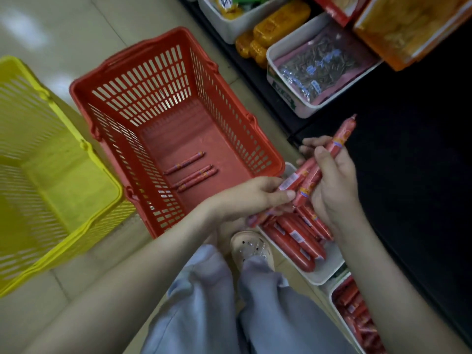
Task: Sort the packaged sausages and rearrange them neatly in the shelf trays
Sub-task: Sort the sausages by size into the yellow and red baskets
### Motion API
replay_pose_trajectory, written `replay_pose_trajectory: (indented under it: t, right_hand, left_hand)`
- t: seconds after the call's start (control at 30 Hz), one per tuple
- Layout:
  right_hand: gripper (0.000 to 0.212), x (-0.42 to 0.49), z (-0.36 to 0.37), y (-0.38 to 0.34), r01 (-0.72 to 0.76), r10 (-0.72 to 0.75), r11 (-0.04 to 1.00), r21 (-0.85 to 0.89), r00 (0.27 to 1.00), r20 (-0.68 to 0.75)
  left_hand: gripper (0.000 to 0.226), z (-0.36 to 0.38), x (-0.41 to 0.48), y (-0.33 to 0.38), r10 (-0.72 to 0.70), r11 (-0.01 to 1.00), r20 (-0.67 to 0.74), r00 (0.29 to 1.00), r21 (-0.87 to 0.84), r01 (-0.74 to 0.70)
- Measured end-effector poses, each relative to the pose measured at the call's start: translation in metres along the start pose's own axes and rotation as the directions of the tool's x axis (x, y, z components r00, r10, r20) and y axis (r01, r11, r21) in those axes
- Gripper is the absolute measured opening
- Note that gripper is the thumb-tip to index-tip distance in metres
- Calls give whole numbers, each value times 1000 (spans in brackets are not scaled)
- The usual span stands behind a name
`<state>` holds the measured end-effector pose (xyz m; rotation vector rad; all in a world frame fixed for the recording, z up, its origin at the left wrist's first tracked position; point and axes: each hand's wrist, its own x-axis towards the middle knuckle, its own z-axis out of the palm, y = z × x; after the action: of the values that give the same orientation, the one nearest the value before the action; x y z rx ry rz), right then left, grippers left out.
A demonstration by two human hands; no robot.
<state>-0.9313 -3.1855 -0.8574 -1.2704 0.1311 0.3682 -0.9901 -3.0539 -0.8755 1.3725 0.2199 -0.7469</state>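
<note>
Both hands hold 1 bundle [310, 178] of thin packaged sausages above a white shelf tray [324, 275].
The right hand [334, 185] has its fingers curled round the bundle's upper part, and 1 longer sausage sticks out past them toward the dark shelf. The left hand [255, 195] pinches the bundle's lower end between thumb and fingers. Thick sausages [291, 236] lie side by side in the tray beneath. A 2nd tray [332, 295] at lower right also holds red sausages. In the red basket [84, 85] on the floor lie 3 loose sausages [191, 177]; a yellow basket [76, 233] stands just beside it.
</note>
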Motion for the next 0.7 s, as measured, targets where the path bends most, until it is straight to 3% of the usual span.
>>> replay_pose_trajectory:
  t: [0.07, 0.17, 0.27, 0.37, 0.5, 0.6, 0.63, 0.7]
  right_hand:
    - [21, 2, 12, -3, -42, 41, 998, 41, 999, 18]
    - [18, 2, 23, 4, -215, 213, 975, 47, 976, 50]
    - [18, -4, 37, 16, -333, 335, 942, -45, 928, 163]
    - [16, -7, 49, 28, -313, 368, 922, -227, 891, 266]
    - [13, -1, 61, 40, -269, 354, 921, -282, 880, 316]
    - [11, 20, 76, 50, -54, 258, 857, -513, 906, 335]
    - [10, 30, 83, 57, 81, 228, 771, -631, 891, 393]
    - [24, 51, 99, 76, 423, 214, 482, -767, 792, 572]
  left_hand:
    - [14, 0, -3, 3, -17, 976, 43, 999, -217, 26]
    - [19, -6, -12, 0, 0, 922, -89, 996, -386, -34]
    - [19, -16, -19, -11, 21, 911, -180, 983, -402, -93]
    - [14, -23, -26, -17, 28, 909, -300, 953, -389, -150]
    - [16, -40, -47, -20, -7, 943, -460, 888, -299, -148]
    - [3, -66, -77, -26, -48, 950, -611, 790, -273, -154]
    - [1, -77, -89, -29, -60, 955, -655, 753, -256, -147]
    - [6, -103, -112, -40, -55, 972, -733, 678, -196, -133]
